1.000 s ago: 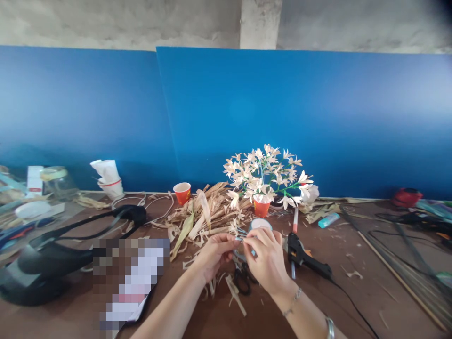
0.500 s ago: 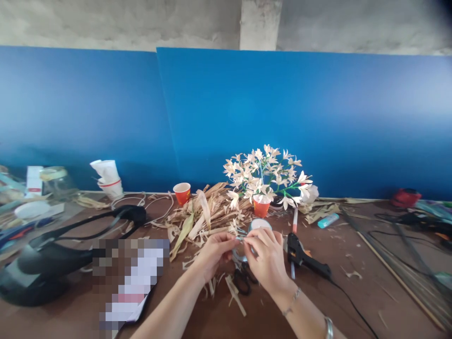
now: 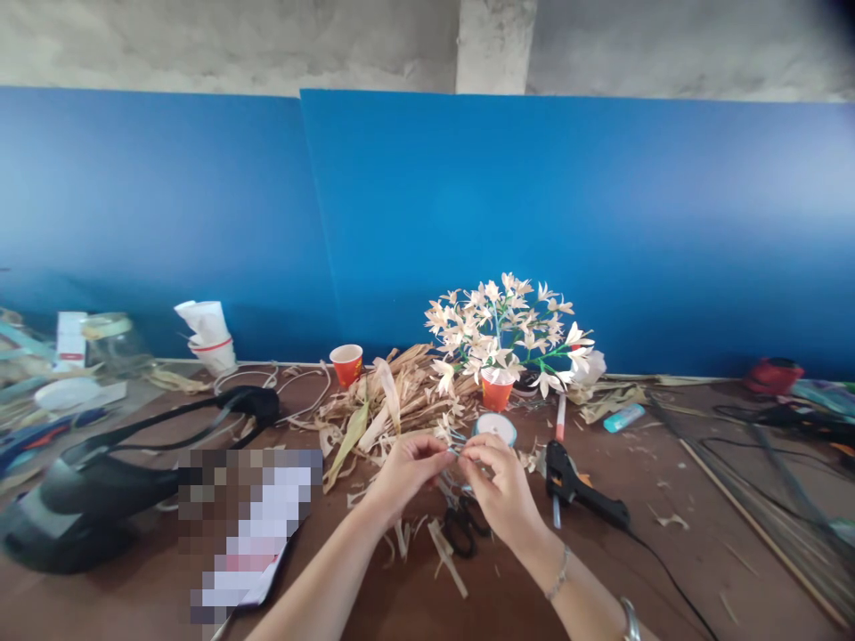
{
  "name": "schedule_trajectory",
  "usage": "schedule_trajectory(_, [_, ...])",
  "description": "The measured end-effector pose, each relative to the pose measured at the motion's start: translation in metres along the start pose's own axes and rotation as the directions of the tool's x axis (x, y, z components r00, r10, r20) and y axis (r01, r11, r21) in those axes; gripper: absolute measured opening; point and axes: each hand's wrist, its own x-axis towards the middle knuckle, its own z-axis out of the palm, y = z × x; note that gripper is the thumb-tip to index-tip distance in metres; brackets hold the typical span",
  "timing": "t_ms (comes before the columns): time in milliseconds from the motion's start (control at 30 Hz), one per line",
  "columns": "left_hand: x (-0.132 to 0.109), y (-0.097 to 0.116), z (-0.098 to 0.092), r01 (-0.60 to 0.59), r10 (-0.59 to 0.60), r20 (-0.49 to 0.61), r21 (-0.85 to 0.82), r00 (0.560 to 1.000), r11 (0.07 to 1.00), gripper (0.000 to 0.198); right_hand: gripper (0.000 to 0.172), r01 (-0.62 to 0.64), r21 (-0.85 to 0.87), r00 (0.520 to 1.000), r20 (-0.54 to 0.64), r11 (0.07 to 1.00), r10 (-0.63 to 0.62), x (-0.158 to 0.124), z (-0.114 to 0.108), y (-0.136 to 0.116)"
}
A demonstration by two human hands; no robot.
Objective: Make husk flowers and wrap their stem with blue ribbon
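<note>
My left hand [image 3: 411, 472] and right hand [image 3: 498, 488] pinch a thin bluish strand [image 3: 454, 451] between them, small pale flowers [image 3: 443, 429] at its eleven o'clock; light, even pressure should keep it steady

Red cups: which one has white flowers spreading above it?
The right cup, beneath the white flowers; the left cup stands apart from them, its rim uncovered.

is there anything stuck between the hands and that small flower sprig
Nothing visible: the left hand and right hand both pinch at the stems of the small flower sprig. The black-handled scissors lie beneath and the white roll just beyond, neither in between.
</note>
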Motion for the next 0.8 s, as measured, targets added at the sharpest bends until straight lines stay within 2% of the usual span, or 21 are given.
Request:
schedule_trajectory(100, [0.0008, 0.0001, -0.0017, 0.008, -0.008, 0.006, 0.020, 1.000, 1.000, 0.024, 0.018, -0.116, 0.182, 0.992, 0.066, 0.976, 0.106, 0.0012, 0.0016, 0.0005])
schedule_trajectory(200, [0.0006, 0.0004, -0.0032, -0.011, 0.011, 0.017, 0.035, 1.000, 0.999, 0.025, 0.019, -0.279, 0.337, 0.957, 0.175, 0.899, 0.232, 0.0030, 0.0017, -0.0010])
schedule_trajectory(333, [-0.0015, 0.0021, -0.0047, -0.050, 0.047, 0.054, 0.047, 0.997, 0.998, 0.024, 0.018, -0.551, 0.482, 0.831, 0.393, 0.681, 0.394, 0.0046, -0.0009, -0.0025])
schedule_trajectory(400, [-0.0027, 0.0036, -0.0047, -0.057, 0.051, 0.078, 0.066, 0.996, 0.996, 0.023, 0.019, -0.615, 0.485, 0.783, 0.468, 0.622, 0.409, 0.0046, -0.0025, -0.0021])
schedule_trajectory(433, [-0.0033, 0.0043, -0.0045, -0.059, 0.052, 0.089, 0.079, 0.995, 0.995, 0.023, 0.020, -0.622, 0.476, 0.776, 0.483, 0.622, 0.406, 0.0044, -0.0030, -0.0017])
schedule_trajectory(500, [-0.0039, 0.0054, -0.0040, -0.060, 0.049, 0.102, 0.105, 0.994, 0.993, 0.022, 0.021, -0.599, 0.433, 0.788, 0.470, 0.674, 0.398, 0.0038, -0.0034, -0.0008])
schedule_trajectory(533, [-0.0039, 0.0055, -0.0038, -0.061, 0.049, 0.099, 0.116, 0.994, 0.991, 0.022, 0.019, -0.566, 0.402, 0.809, 0.438, 0.720, 0.392, 0.0035, -0.0033, -0.0006])
schedule_trajectory(667, [-0.0022, 0.0027, -0.0034, -0.056, 0.049, 0.048, 0.168, 0.998, 0.984, 0.021, 0.007, -0.345, 0.221, 0.929, 0.217, 0.912, 0.299, 0.0034, -0.0030, -0.0025])
schedule_trajectory(733, [-0.0007, 0.0003, -0.0037, -0.046, 0.041, 0.030, 0.187, 0.999, 0.981, 0.021, 0.006, -0.254, 0.151, 0.961, 0.146, 0.955, 0.233, 0.0039, -0.0034, -0.0044])
schedule_trajectory(800, [0.0006, -0.0013, -0.0043, -0.043, 0.037, 0.034, 0.175, 0.999, 0.984, 0.021, 0.010, -0.215, 0.135, 0.972, 0.123, 0.967, 0.199, 0.0046, -0.0038, -0.0058])
